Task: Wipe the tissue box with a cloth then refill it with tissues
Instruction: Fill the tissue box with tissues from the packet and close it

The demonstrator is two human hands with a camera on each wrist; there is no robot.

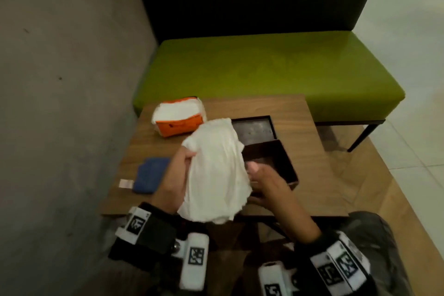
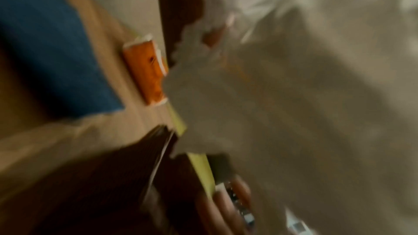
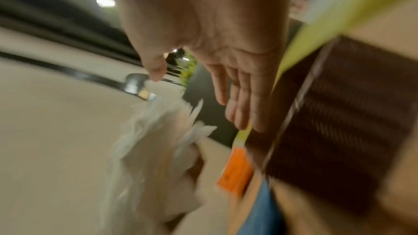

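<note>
My left hand (image 1: 186,160) grips a thick stack of white tissues (image 1: 216,170) by its left edge and holds it above the table, partly over the dark brown tissue box (image 1: 289,166). The box stands open and looks empty where I can see inside. Its flat lid (image 1: 252,128) lies just behind it. To the right of the stack my right hand (image 1: 255,172) hovers over the box's near edge, fingers (image 3: 239,106) straight and empty, thumb close to the tissues (image 3: 153,158). The left wrist view is blurred and mostly filled by the tissues (image 2: 294,96).
An orange tissue pack (image 1: 179,119), opened on top, sits at the back left of the wooden table (image 1: 302,125). A blue cloth (image 1: 150,175) lies at the left edge beside a grey wall. A green bench (image 1: 264,72) stands behind the table.
</note>
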